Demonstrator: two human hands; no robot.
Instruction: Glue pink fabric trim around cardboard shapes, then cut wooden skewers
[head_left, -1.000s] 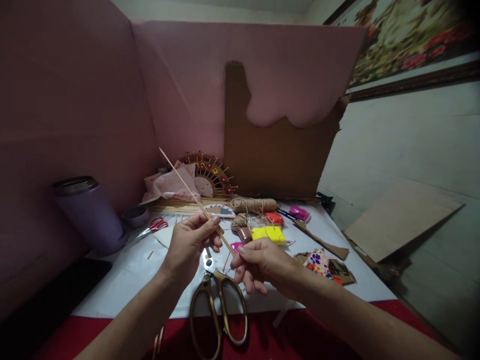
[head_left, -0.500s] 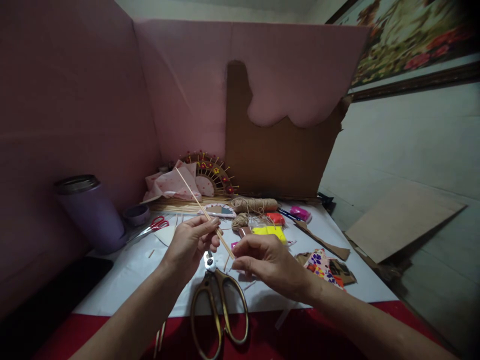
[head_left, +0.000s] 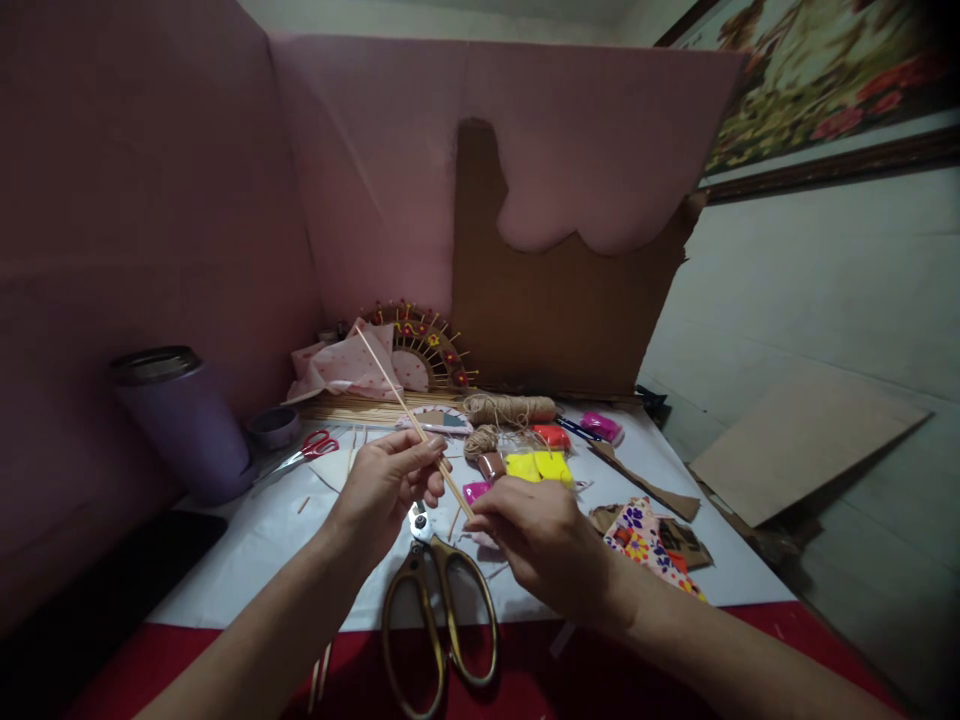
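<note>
Thin wooden sticks (head_left: 389, 377) slant across the middle of the head view, their far tip up to the left and their near end at my right hand. My left hand (head_left: 394, 470) pinches them partway along, between thumb and fingers. At the lower end, my right hand (head_left: 529, 530) has its thumb and forefinger closed on the sticks. Just below my hands lie large bronze-handled scissors (head_left: 441, 610), handles towards me. Whether there are two sticks or more in my grip is hard to make out.
A purple tumbler (head_left: 184, 425), a roll of tape (head_left: 273, 428) and red-handled scissors (head_left: 315, 446) stand or lie at left. Behind are a decorated fan-shaped piece (head_left: 433, 342), twine (head_left: 510, 409) and yellow packets (head_left: 538, 466). Flowered fabric (head_left: 646, 540) lies right; pink board (head_left: 375, 150) walls the back.
My right hand has turned and its fingers have closed more tightly on the lower end of the sticks. The sticks have shifted slightly to the right; my left hand keeps its pinch.
</note>
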